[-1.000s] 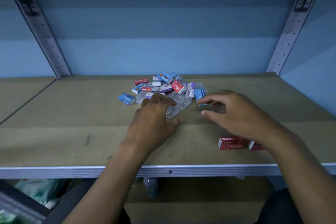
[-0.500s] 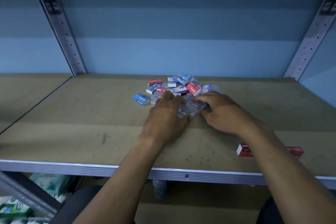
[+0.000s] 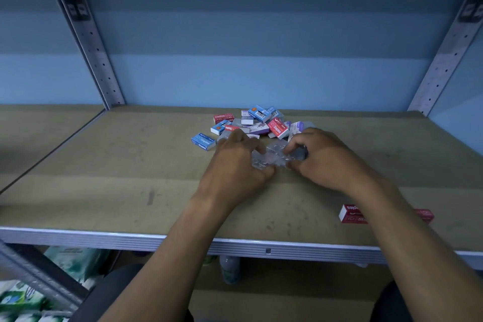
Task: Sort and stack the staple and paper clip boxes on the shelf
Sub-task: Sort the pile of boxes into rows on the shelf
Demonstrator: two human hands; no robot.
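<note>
from the head view, a brown shelf with a pale metal front edge carries a loose pile of small boxes near its back middle: red and blue staple boxes lie jumbled with white and purple ones, some flat, some tilted on each other. one blue staple box lies flat by itself just left of the pile, apart from the rest. both hands meet at the front of the pile over a clear plastic box that seems to hold small metal clips. the left hand lies over the box's left end, its grip curled around it with the thumb under the near edge and the fingers over the far side. the right hand has its grip pinching the right end of the same clear box, fingertips bent down onto the top; whether the box rests on the shelf or is lifted clear of it cannot be told. near the front right of the shelf, well apart from the pile, a red staple box lies flat, partly hidden behind the right forearm, and a second red box shows just past the arm. perforated metal uprights stand at the back corners against a blue wall.
</note>
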